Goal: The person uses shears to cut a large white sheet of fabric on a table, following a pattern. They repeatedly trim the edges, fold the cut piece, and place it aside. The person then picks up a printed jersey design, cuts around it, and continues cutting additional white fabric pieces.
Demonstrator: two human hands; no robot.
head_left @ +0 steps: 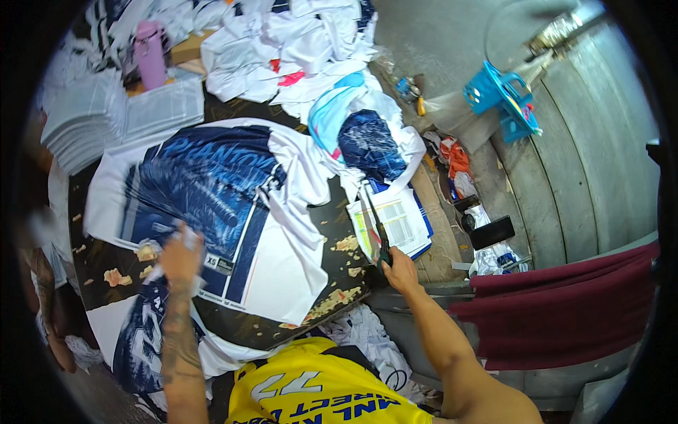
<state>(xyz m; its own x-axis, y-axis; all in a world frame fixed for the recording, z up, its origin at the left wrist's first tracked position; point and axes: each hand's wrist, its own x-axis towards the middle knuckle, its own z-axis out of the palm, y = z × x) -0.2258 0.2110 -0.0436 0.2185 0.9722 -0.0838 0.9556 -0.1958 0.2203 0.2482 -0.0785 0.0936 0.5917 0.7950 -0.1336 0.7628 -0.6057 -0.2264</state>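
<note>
Head view: 2 bare hands over the table (339,219). Right hand (401,272) curled round scissors (385,256), blades pointing away over a chart (408,230). Left hand (182,254) blurred, at near edge of navy-white cloth (205,177) spread on table; can't tell if pinching. Pink bottle (150,60) beyond, beside stacked packets (85,116).

I count two hands of my own, the left hand (181,258) and the right hand (401,271), one pair of scissors (383,244), two printed navy-and-white jersey panels (201,180), two stacks of flat pale packets (85,116), one pink bottle (150,62), one black phone (492,232), one maroon cloth (565,304) and one yellow jersey (296,367) on me. The heaped white fabric pieces (311,39) overlap too much for me to number.
</note>
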